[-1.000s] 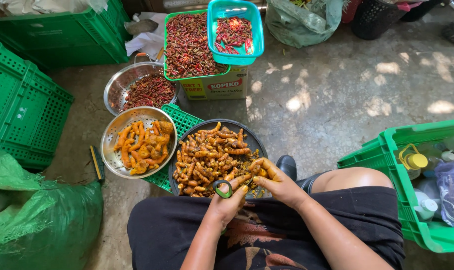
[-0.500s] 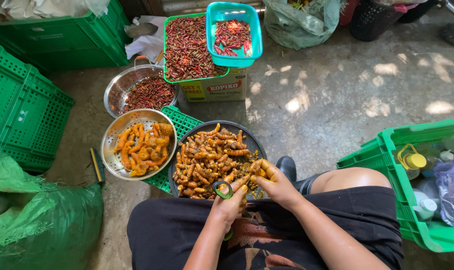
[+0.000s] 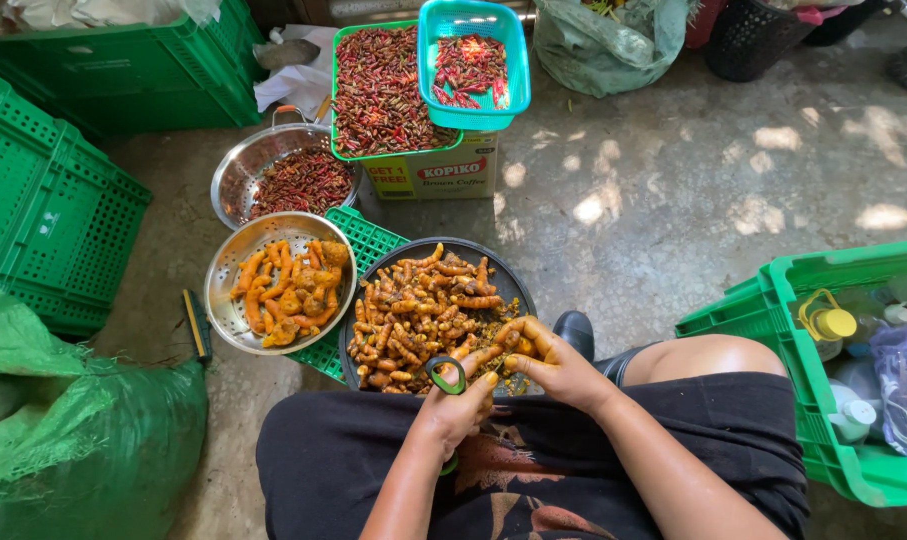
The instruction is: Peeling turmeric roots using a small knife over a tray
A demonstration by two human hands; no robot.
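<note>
While the left hand (image 3: 451,412) grips a green peeler (image 3: 446,375), the right hand (image 3: 551,365) pinches a turmeric root (image 3: 481,357) just past the peeler's loop, above the near rim of the dark tray (image 3: 493,258) of roots.

Concrete floor (image 3: 673,200): green crates (image 3: 63,190), green sack (image 3: 73,440), cardboard box (image 3: 433,175), steel bowl (image 3: 243,165).

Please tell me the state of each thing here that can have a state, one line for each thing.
left hand: gripping a green-handled peeler.
right hand: holding a turmeric root.
dark round tray: heaped with unpeeled turmeric.
steel bowl: part filled with peeled orange turmeric.
steel colander: holds dried chillies.
teal basket: holds red chillies.
</note>
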